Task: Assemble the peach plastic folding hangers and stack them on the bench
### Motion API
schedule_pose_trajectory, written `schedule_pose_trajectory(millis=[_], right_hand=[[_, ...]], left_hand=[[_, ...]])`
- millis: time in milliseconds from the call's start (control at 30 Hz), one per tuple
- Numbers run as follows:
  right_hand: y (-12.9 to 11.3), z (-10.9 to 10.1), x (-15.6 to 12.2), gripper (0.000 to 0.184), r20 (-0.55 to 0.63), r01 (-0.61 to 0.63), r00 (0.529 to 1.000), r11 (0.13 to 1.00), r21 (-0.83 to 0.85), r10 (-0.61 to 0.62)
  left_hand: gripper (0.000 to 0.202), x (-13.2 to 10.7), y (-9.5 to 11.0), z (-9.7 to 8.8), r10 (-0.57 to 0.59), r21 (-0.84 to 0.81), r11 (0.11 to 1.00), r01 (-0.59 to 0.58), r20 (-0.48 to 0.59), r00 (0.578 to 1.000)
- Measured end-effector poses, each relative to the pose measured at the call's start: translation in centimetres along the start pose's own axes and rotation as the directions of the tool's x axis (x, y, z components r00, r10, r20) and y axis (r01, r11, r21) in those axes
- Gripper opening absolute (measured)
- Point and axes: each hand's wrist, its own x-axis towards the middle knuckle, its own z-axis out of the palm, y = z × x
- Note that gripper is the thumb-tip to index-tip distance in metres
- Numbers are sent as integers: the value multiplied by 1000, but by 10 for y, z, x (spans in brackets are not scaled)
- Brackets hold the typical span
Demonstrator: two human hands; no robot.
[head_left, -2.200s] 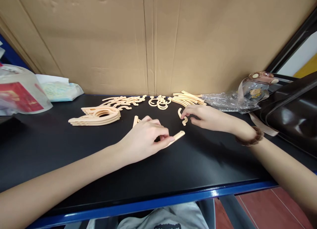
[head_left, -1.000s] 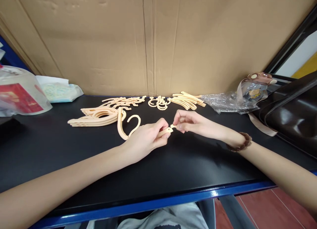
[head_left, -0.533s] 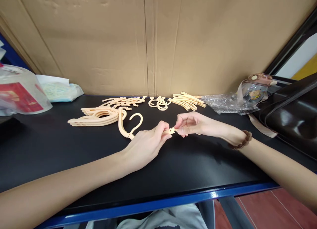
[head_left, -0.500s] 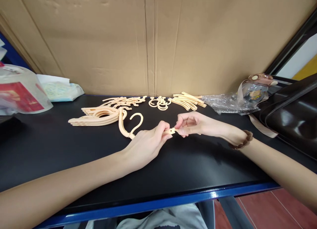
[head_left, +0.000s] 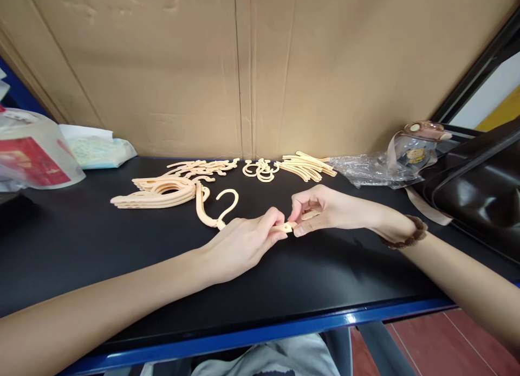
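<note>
A cream plastic clothes hanger (head_left: 206, 216) with a hook lies under my left hand (head_left: 247, 243), which is closed around one of its arms. The arm's end, with a small hole in it, sticks out past my left fingertips. My right hand (head_left: 320, 209) pinches a slim cream bar (head_left: 311, 215) between thumb and fingers. The bar's tip meets the hanger arm's end; my fingers partly hide the joint.
Stacked hangers (head_left: 162, 196) lie to the left. Behind are loose hanger arms (head_left: 207, 167), several hooks (head_left: 262, 170) and a pile of bars (head_left: 309, 166). Clear plastic wrap (head_left: 361, 171), a bottle (head_left: 414, 148) and a dark bag (head_left: 479, 186) are at the right.
Both hands have shifted slightly right and down with the hanger. My right hand has turned, so the bar shows more between its fingers.
</note>
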Motion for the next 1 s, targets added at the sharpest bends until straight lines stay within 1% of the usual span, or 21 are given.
schedule_pose_trajectory(millis=[67,233,333,500,600,800,900,1000], right_hand=[[-3,1,-2,22,-3,-5,1000,999,-39,5],[-7,2,-4,18,-6,0,1000,957,-291,-2],[-6,3,-3,20,3,-3,1000,954,-299,4],[-1,2,-1,26,-7,33,999,939,-343,-38],[-1,1,0,25,-5,29,999,941,-338,-33],[-2,2,1,25,-73,0,997,946,-326,-25],[1,2,2,27,-81,12,996,973,-230,-31],[4,1,3,26,-71,28,997,993,-116,-36]], left_hand=[[18,1,0,0,-14,-1,1000,14,18,1000],[14,4,1,0,-34,-58,998,37,55,998],[15,6,0,-1,-40,-65,997,43,46,998],[14,7,0,0,-37,-62,997,36,-9,999],[14,7,-1,2,-50,-94,994,47,-34,998],[10,8,-4,3,-91,-228,971,71,-79,993],[15,8,-5,2,-102,-274,959,74,-89,991],[16,7,-5,2,-87,-278,959,60,-86,992]])
